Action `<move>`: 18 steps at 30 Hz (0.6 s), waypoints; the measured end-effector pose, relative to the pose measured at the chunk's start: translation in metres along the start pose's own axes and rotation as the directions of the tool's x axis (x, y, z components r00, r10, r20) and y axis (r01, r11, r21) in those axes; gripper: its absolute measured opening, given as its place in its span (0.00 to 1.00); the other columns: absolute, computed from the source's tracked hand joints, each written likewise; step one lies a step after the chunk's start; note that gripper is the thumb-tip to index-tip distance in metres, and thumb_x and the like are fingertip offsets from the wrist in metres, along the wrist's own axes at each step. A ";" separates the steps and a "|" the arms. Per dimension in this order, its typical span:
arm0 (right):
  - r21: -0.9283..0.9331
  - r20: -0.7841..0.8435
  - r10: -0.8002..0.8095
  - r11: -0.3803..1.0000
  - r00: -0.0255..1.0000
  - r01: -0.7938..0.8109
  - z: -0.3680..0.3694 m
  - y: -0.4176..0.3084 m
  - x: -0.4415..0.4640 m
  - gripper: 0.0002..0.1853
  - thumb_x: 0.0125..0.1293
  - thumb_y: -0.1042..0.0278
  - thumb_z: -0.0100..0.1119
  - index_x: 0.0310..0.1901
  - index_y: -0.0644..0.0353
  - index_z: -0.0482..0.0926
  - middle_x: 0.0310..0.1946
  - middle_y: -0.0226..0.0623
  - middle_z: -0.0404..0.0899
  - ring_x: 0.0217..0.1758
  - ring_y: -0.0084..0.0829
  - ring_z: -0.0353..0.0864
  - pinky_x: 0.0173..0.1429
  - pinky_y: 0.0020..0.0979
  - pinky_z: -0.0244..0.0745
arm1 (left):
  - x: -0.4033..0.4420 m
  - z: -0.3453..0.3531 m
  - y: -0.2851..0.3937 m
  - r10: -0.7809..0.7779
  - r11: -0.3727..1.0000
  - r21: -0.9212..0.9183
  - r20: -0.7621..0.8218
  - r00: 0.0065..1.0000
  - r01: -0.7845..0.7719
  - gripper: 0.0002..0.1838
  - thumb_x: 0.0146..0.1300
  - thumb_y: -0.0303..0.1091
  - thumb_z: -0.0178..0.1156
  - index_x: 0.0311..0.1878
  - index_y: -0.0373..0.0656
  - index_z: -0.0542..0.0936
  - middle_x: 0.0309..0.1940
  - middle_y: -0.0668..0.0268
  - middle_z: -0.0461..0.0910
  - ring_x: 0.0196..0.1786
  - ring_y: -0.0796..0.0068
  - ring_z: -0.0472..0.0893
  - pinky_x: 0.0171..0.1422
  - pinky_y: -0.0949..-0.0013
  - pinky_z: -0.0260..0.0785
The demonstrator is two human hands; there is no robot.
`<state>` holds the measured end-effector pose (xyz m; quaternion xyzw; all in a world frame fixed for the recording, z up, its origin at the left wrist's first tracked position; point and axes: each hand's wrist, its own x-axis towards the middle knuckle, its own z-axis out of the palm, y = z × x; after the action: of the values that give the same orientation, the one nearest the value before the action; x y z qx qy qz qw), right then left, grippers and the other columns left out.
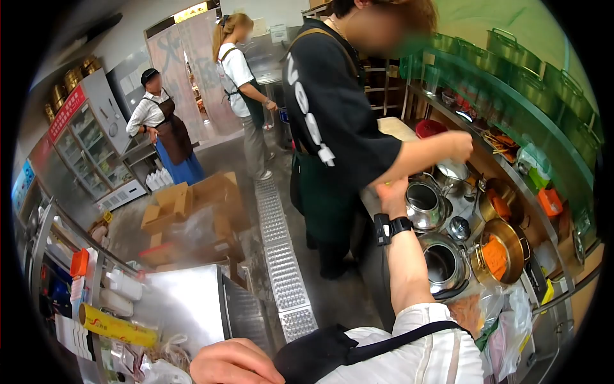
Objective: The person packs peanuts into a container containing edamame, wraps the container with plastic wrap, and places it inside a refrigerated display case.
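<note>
My right hand (391,194) reaches forward on an outstretched arm with a black watch (392,228) at the wrist. It is beside an open steel pot (423,203); a co-worker's forearm passes just above it and its fingertips are hidden. A second open steel pot (442,262) stands closer to me, under my forearm. My left hand (235,362) is low in front of me by my black apron (316,354), its fingers curled together. Whatever it may hold is hidden.
A co-worker in a black shirt (336,96) stands close ahead. Brass pots (517,253) with orange utensils line the right counter. Cardboard boxes (192,208) lie on the floor beside a drain grate (278,256). A steel worktop (182,301) is at left; two more people stand behind.
</note>
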<state>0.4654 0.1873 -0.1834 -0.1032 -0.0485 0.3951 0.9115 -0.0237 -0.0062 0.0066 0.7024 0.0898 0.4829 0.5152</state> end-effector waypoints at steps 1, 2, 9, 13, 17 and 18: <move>-0.046 0.045 0.031 0.999 0.999 -0.029 -0.003 0.001 -0.006 0.34 0.73 0.39 0.39 0.66 0.59 0.69 0.68 0.42 0.69 0.72 0.45 0.66 0.75 0.49 0.60 | 0.000 -0.001 0.000 0.002 1.000 0.006 0.002 1.000 -0.002 0.08 0.48 0.28 0.73 0.24 0.39 0.81 0.24 0.56 0.82 0.27 0.62 0.80 0.29 0.65 0.71; 0.016 0.016 0.019 1.000 1.000 -0.019 -0.006 0.005 -0.013 0.34 0.71 0.38 0.43 0.67 0.58 0.69 0.68 0.40 0.69 0.71 0.42 0.66 0.74 0.48 0.62 | 0.000 -0.001 0.000 0.003 1.000 0.010 0.007 1.000 -0.003 0.08 0.48 0.28 0.73 0.24 0.39 0.81 0.24 0.56 0.82 0.26 0.62 0.80 0.29 0.65 0.71; 0.143 -0.127 0.144 0.982 0.981 -0.126 -0.043 0.021 -0.047 0.22 0.73 0.56 0.45 0.54 0.67 0.75 0.50 0.45 0.82 0.52 0.38 0.83 0.56 0.40 0.79 | -0.009 -0.004 -0.003 0.025 0.999 -0.024 0.052 0.998 -0.024 0.07 0.50 0.27 0.71 0.26 0.40 0.81 0.25 0.56 0.81 0.26 0.62 0.79 0.29 0.65 0.71; 0.142 -0.176 0.160 0.981 0.971 -0.136 -0.064 0.028 -0.093 0.33 0.77 0.44 0.30 0.53 0.68 0.76 0.47 0.48 0.82 0.45 0.39 0.83 0.50 0.38 0.81 | -0.022 -0.014 0.012 -0.011 0.998 -0.055 0.066 0.998 0.014 0.06 0.49 0.26 0.70 0.26 0.40 0.81 0.24 0.57 0.81 0.27 0.62 0.79 0.29 0.64 0.71; 0.098 -0.218 0.236 0.971 0.947 -0.220 -0.083 0.031 -0.153 0.27 0.77 0.47 0.36 0.51 0.63 0.78 0.42 0.42 0.83 0.38 0.33 0.83 0.41 0.31 0.80 | -0.031 -0.046 0.019 0.068 0.983 -0.186 0.334 0.940 -0.005 0.05 0.49 0.27 0.70 0.27 0.40 0.82 0.26 0.57 0.82 0.26 0.62 0.79 0.30 0.63 0.71; 0.047 -0.300 0.205 0.979 0.932 -0.200 -0.080 0.032 -0.169 0.25 0.77 0.51 0.37 0.50 0.64 0.78 0.36 0.39 0.80 0.32 0.28 0.78 0.32 0.25 0.73 | -0.034 -0.052 0.022 0.081 0.986 -0.164 0.352 0.932 -0.023 0.05 0.50 0.27 0.69 0.28 0.39 0.82 0.27 0.56 0.82 0.27 0.63 0.80 0.31 0.63 0.72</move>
<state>0.3409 0.0738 -0.2698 -0.1598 0.1060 0.4668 0.8633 -0.0893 -0.0042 0.0051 0.7378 -0.0624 0.3660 0.5638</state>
